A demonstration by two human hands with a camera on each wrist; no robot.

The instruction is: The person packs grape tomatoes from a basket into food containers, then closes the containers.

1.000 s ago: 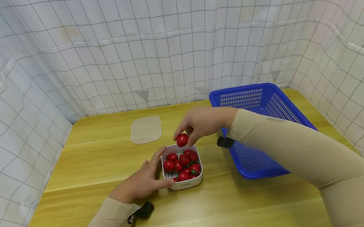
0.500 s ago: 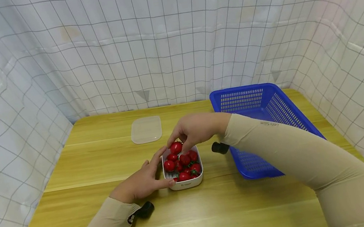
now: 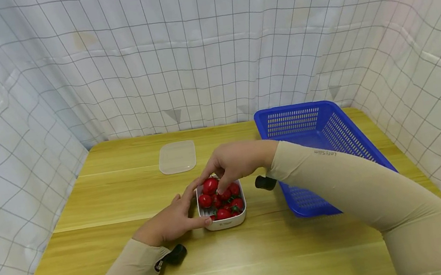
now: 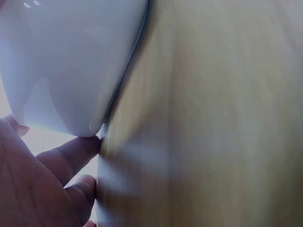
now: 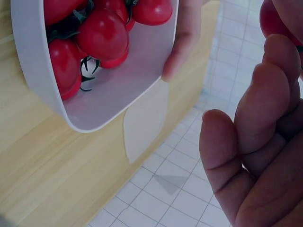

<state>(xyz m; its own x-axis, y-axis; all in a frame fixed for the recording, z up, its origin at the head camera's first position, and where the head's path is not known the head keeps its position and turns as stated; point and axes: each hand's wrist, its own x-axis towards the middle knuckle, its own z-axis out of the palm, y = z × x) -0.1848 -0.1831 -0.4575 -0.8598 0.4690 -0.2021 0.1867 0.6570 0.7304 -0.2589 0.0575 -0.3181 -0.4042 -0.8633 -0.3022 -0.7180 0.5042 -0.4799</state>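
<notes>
A white square box (image 3: 226,223) with several red cherry tomatoes (image 5: 102,39) in it, some with green stems, stands on the wooden table. My left hand (image 3: 170,221) holds it from the left, thumb along the near rim and index finger at the far left corner. Over the far half of the box, my right hand (image 3: 240,159) pinches one cherry tomato (image 3: 210,185) between thumb and fingers, low over the others. That tomato (image 5: 270,20) is partly hidden by fingers in the right wrist view. The left wrist view shows fingers against the box's outer wall (image 4: 71,61).
A blue plastic basket (image 3: 296,108) stands to the right, partly under my right forearm. Behind the box to the left lies a translucent square lid (image 3: 177,157). A white grid-patterned curtain (image 3: 190,55) encloses the back and sides of the table (image 3: 224,271).
My right hand has moved left and down with the cherry tomato, from above the box's far right rim to its far left part. My left hand has stayed in place.
</notes>
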